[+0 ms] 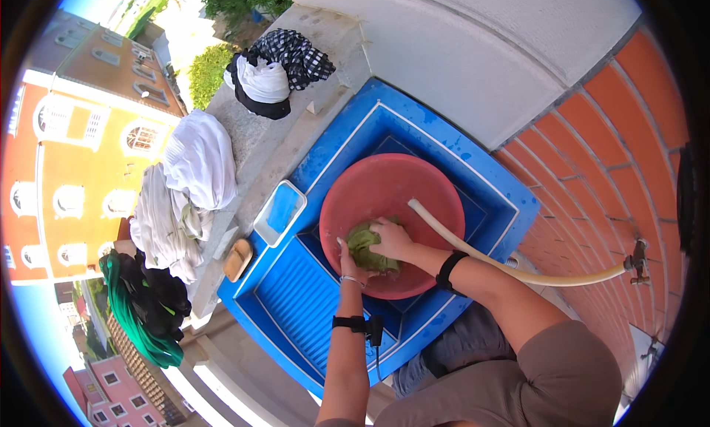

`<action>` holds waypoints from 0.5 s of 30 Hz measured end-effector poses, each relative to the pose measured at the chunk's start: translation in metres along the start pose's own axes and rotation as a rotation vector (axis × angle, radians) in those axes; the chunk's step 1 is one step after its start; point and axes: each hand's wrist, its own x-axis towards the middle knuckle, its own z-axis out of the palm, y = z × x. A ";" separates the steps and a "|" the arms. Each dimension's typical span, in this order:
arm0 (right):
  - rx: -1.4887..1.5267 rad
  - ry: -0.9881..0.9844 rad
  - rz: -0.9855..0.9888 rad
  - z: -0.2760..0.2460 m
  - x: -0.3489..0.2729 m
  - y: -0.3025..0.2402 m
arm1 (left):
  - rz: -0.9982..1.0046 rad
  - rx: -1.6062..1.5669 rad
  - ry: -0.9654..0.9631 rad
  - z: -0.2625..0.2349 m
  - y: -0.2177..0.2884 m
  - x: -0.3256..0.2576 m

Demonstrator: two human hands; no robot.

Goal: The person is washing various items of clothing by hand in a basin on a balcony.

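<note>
A wet green cloth (pixel 362 240) lies bunched in the red basin (pixel 433 177), which appears to have water in it. My left hand (pixel 350 264) grips the cloth at its near left side, with part of the fingers hidden. From the right, my right hand (pixel 391 239) closes on the cloth's upper side, its fingertips sunk in the folds. The basin sits in the bowl of a blue tiled sink (pixel 505 198). A cream hose (pixel 473 251) reaches over the basin's right rim, its end above the inside.
The ridged blue washboard (pixel 296 309) slopes left of the basin. A white tray (pixel 279 214) and a wooden brush (pixel 237 260) sit along the ledge. White garments (pixel 198 159), dark and green clothes (pixel 144 309) and a checked bundle (pixel 292 57) lie there. A tap (pixel 637 262) juts from the brick wall.
</note>
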 end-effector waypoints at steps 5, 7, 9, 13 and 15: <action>0.028 0.086 -0.338 0.003 -0.052 -0.074 | 0.213 -0.360 -0.731 -0.051 -0.013 0.050; 0.021 0.155 -0.301 0.009 -0.056 -0.071 | 0.209 -0.432 -0.828 -0.051 -0.029 0.058; -0.034 0.212 -0.326 0.010 -0.054 -0.066 | 0.220 -0.440 -0.791 -0.052 -0.041 0.061; -0.211 0.381 -0.568 0.014 -0.042 -0.049 | 0.238 -0.384 -0.556 -0.041 -0.032 0.056; -0.265 0.365 -0.623 0.009 -0.030 -0.038 | 0.203 -0.364 -0.413 -0.025 -0.026 0.048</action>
